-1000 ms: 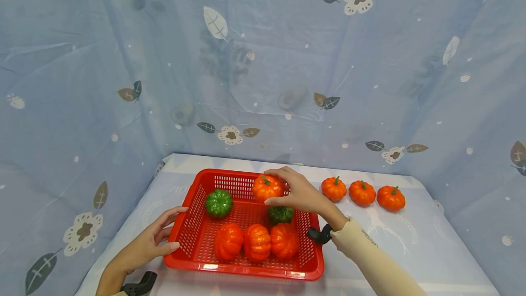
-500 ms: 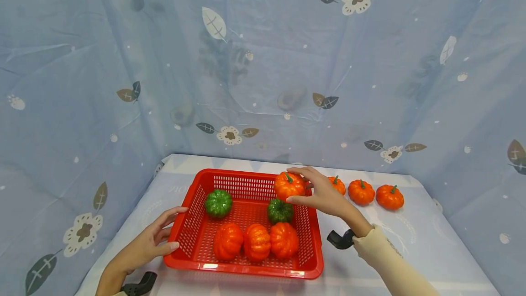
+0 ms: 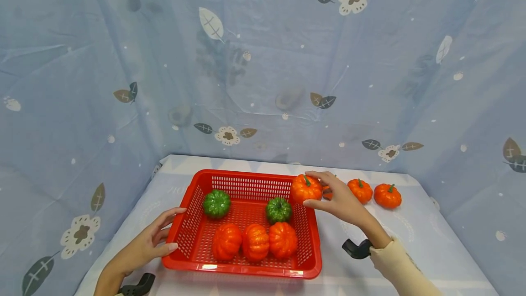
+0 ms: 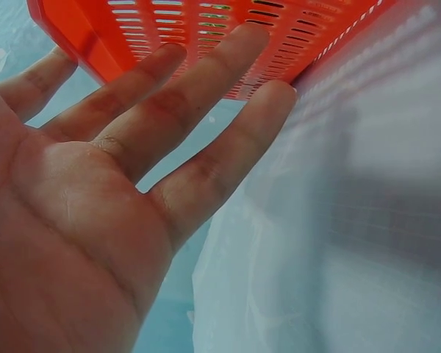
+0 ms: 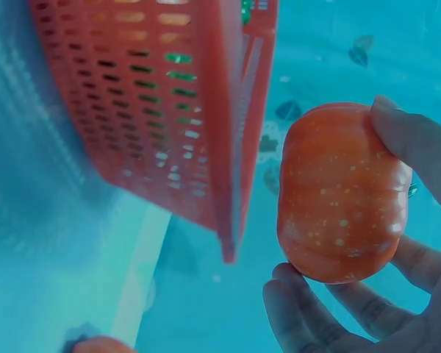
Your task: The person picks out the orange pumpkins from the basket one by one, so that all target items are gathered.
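My right hand point(image 3: 338, 197) holds a small orange pumpkin point(image 3: 306, 188) with a green stem, thumb on one side and fingers on the other. It is above the back right corner of a red plastic basket point(image 3: 242, 267); in the right wrist view the pumpkin point(image 5: 344, 195) appears beside the basket's slotted wall point(image 5: 125, 95). My left hand point(image 3: 149, 241) touches the basket's left side, its fingers fairly straight against the wall point(image 4: 309, 37) in the left wrist view. Inside the basket lie a green pumpkin point(image 3: 217, 204) at left, another green pumpkin point(image 3: 279, 210) at right, and three orange pumpkins point(image 3: 255, 242) in front.
Right of the basket, an orange pumpkin point(image 3: 360, 191) and another orange pumpkin point(image 3: 387, 196) stand on the cloth-covered table point(image 3: 419, 245). A third behind my right hand is mostly hidden. A patterned blue curtain point(image 3: 263, 72) encloses the table's back and sides.
My right hand has carried the orange pumpkin rightward from over the basket's inside to its back right corner, uncovering the right green pumpkin. The left hand has stayed at the basket's side.
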`<state>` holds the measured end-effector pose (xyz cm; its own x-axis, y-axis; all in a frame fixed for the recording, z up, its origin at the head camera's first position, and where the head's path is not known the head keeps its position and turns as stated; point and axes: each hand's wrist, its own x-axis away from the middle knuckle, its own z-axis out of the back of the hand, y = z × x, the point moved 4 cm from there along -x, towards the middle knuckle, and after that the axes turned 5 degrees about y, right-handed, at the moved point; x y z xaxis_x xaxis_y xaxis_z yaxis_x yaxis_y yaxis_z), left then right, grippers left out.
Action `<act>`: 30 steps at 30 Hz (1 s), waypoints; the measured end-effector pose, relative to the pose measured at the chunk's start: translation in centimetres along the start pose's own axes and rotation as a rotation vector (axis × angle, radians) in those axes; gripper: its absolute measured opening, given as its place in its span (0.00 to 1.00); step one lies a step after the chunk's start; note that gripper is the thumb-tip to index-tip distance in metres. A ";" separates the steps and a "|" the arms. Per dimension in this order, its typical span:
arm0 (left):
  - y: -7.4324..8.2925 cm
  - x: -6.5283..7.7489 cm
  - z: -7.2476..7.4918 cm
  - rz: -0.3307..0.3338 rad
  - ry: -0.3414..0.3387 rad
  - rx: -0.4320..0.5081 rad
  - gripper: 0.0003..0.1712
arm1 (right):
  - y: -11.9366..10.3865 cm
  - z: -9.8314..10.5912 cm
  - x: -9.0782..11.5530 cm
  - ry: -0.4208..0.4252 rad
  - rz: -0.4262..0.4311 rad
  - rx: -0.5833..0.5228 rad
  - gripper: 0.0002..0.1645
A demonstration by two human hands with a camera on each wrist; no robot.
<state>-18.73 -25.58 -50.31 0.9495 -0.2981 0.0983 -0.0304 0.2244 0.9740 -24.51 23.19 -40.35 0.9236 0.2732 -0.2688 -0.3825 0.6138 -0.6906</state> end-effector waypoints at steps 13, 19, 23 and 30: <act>0.3 0.1 -0.1 -0.025 -0.019 -0.004 0.44 | 4.1 2.1 2.0 0.090 -0.031 0.074 0.49; 0.2 0.2 0.0 -0.044 -0.022 -0.005 0.44 | 6.1 2.5 2.7 0.104 -0.095 0.079 0.49; 0.1 0.2 0.1 -0.052 -0.025 -0.004 0.43 | 7.7 2.4 3.1 0.105 -0.136 0.074 0.50; 0.0 0.1 0.0 -0.036 -0.017 -0.005 0.44 | 10.4 2.1 4.0 0.106 -0.207 0.085 0.52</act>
<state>-18.64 -25.60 -50.31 0.9443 -0.3221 0.0668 0.0054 0.2182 0.9759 -24.90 32.22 -47.22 0.9781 0.0590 -0.1997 -0.1818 0.7096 -0.6807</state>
